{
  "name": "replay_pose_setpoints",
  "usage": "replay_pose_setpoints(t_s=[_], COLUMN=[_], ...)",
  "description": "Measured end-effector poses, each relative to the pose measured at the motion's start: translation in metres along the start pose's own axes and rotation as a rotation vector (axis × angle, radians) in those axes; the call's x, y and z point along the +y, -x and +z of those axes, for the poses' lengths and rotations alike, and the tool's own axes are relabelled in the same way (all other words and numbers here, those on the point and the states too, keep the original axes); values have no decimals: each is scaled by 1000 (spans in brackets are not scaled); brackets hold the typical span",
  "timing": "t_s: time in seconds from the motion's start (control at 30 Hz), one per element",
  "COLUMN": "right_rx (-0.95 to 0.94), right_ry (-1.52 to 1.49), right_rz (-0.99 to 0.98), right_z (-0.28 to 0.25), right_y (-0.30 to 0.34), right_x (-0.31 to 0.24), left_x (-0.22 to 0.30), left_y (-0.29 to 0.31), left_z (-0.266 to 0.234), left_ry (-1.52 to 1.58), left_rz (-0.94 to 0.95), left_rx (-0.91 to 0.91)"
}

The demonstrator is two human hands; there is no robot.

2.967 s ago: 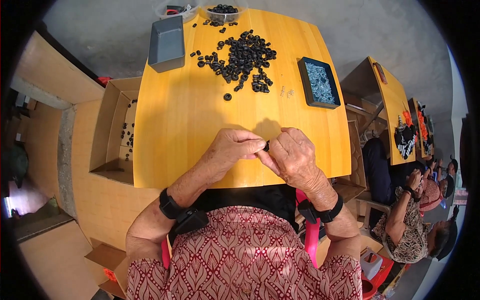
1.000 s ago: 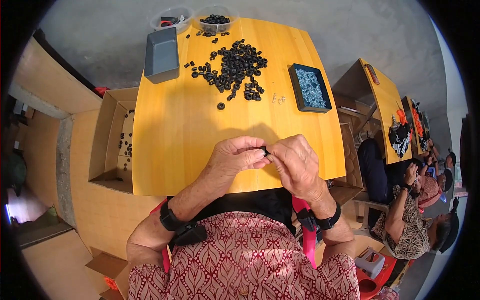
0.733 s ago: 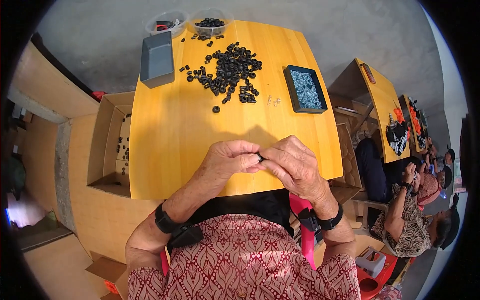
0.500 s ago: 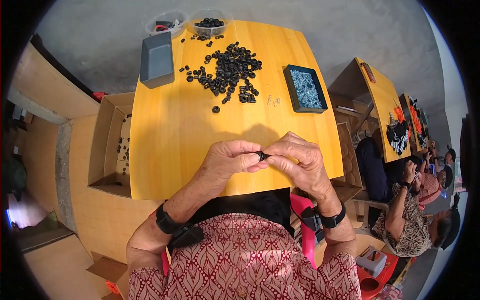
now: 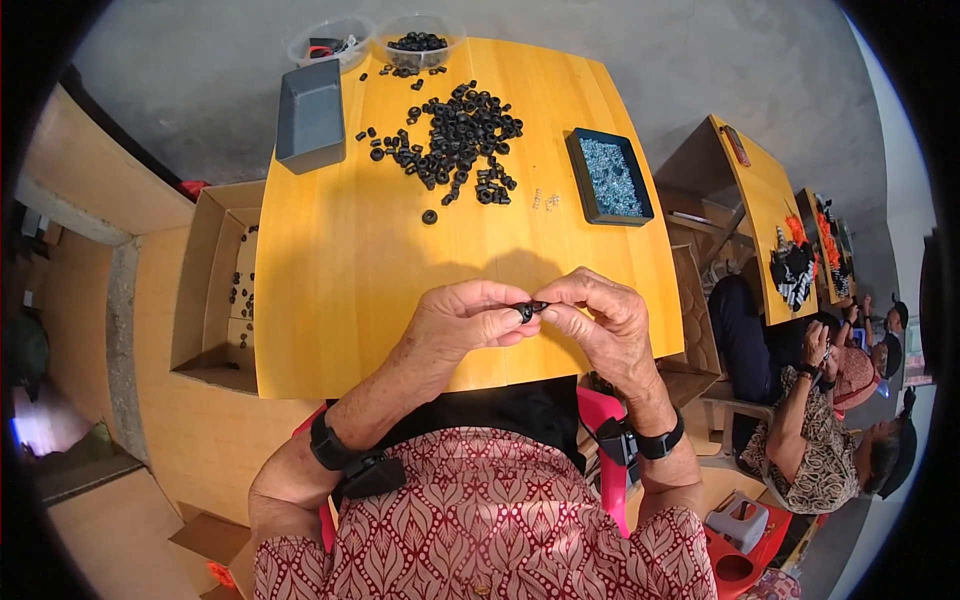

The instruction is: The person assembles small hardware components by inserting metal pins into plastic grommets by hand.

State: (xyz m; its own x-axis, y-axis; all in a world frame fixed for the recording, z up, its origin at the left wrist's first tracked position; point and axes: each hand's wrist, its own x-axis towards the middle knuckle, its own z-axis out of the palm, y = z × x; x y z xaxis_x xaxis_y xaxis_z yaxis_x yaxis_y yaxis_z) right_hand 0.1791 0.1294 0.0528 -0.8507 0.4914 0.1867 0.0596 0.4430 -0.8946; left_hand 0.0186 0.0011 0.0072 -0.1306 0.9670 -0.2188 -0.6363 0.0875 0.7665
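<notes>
Both nearly closed: your left hand (image 5: 470, 315) pinches the black part (image 5: 525, 313); your right hand (image 5: 605, 322) pinches its thin end (image 5: 540, 307) at 3 o'clock, axis roughly nine-to-three.

No writing, number or sign can be read anywhere.

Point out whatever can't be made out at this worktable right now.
Head view, all:
- Small black item: the left hand and right hand cover its ends, so one part or two cannot be told.
- Pile of black pieces: upper ones hide those beneath.
- Shiny bits in the dark tray: too small to tell their shape.
- Cardboard box: the tabletop hides its right side.
</notes>
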Motion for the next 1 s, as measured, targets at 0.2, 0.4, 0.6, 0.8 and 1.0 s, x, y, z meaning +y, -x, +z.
replay_pose_setpoints(t_s=[0.2, 0.4, 0.6, 0.8, 1.0], right_rx=[1, -2, -4, -16, 12], right_ry=[24, 104, 177, 260, 184], right_rz=[-8, -68, -118, -169, -129], right_z=[0, 1, 1, 2, 4], right_y=[0, -2, -3, -5, -3], right_x=[0, 0, 0, -4, 1], left_x=[1, 1, 0, 0, 0], left_y=[1, 0, -1, 0, -1], left_z=[0, 1, 1, -1, -2], left_ry=[26, 34, 24, 24, 30], left_rz=[-6, -7, -25, -30, -33], left_rx=[20, 16, 36, 25, 35])
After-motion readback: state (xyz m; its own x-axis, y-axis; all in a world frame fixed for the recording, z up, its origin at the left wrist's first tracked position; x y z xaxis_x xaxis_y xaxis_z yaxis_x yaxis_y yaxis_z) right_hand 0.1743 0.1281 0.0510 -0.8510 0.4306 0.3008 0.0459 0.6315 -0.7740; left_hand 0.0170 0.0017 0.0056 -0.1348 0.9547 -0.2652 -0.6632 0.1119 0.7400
